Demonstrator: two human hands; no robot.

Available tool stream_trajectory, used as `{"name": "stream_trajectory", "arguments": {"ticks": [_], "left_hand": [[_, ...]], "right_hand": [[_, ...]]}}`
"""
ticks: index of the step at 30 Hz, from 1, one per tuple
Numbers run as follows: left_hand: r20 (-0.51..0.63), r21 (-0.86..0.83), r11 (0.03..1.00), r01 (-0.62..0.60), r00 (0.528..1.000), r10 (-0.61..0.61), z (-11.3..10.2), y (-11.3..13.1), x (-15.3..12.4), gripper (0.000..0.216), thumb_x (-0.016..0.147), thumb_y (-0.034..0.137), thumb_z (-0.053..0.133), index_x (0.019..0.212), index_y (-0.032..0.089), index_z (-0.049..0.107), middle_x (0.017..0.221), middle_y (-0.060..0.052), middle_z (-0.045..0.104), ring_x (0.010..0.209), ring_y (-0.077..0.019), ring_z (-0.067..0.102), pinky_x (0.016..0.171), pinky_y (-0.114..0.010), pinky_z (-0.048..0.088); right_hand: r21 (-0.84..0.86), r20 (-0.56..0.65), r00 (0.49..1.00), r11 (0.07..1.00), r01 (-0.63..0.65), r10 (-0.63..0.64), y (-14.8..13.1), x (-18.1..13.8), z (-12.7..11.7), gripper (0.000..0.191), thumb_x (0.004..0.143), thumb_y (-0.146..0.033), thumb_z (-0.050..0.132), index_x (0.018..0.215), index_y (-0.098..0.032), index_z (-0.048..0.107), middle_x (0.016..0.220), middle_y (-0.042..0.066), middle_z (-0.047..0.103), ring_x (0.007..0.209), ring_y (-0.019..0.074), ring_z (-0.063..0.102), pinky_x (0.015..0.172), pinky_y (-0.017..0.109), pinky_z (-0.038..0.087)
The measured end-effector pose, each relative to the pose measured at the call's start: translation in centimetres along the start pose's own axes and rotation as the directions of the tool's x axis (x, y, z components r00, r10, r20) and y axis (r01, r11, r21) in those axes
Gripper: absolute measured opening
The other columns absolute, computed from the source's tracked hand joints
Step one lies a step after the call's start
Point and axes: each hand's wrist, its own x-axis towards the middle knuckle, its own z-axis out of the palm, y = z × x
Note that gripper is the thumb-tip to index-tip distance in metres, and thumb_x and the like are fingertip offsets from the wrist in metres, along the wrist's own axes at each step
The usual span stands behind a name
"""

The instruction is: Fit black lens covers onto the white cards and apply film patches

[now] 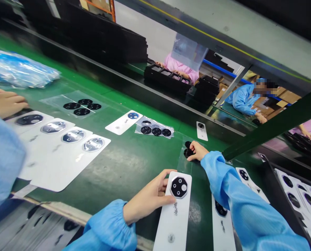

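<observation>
My left hand [151,195] grips the edge of a white phone-shaped panel [180,218], thumb on its front. Near the panel's top sits a black octagonal camera piece with several round spots. My right hand [198,151] reaches further forward, its fingers pinched at a black camera sticker [188,152] on a clear plastic sheet [183,164]. Under my right forearm lies another white panel [223,230], partly hidden by the blue sleeve.
At left, a co-worker's hand [6,101] rests by a row of white panels [66,164]. Sheets of black stickers [82,111] and a plastic-wrapped bundle [19,69] lie on the green bench. A black tray [273,174] of panels stands right, beneath a slanted green post [275,122].
</observation>
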Motion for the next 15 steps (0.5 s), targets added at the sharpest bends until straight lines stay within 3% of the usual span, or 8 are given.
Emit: {"name": "stream_trajectory", "arguments": {"ticks": [4,9,15], "left_hand": [[0.007,-0.058,0.998,-0.001,1.0,0.001,0.0,0.2,-0.1,0.057,0.069,0.022,0.072,0.115,0.022,0.038,0.099,-0.003,0.063,0.085,-0.0179,0.063,0.075,-0.032,0.049],[0.011,-0.089,0.996,0.013,1.0,-0.012,0.2,0.4,-0.2,0.054,0.069,0.02,0.071,0.112,0.021,0.04,0.097,-0.003,0.064,0.084,-0.018,0.063,0.076,-0.033,0.049],[0.009,-0.115,0.993,0.023,1.0,-0.022,0.2,0.5,-0.2,0.055,0.068,0.02,0.073,0.112,0.021,0.04,0.1,-0.005,0.064,0.085,-0.0184,0.064,0.077,-0.034,0.049]], "right_hand": [[0.026,-0.042,0.999,1.0,0.015,-0.014,-0.4,-1.0,0.0,0.024,0.081,-0.03,0.061,0.1,-0.016,0.053,0.095,0.002,0.053,0.073,0.0121,0.052,0.065,0.029,0.046],[0.06,-0.074,0.997,0.998,0.028,-0.024,-0.7,-1.8,0.1,0.042,0.059,-0.021,0.077,0.093,-0.021,0.053,0.093,-0.002,0.041,0.07,0.0105,0.048,0.068,0.029,0.045],[0.091,-0.078,0.994,0.992,0.083,-0.075,-0.5,-2.2,0.2,0.044,0.06,-0.02,0.074,0.099,-0.019,0.053,0.094,0.0,0.038,0.073,0.0124,0.049,0.067,0.03,0.047]]}}
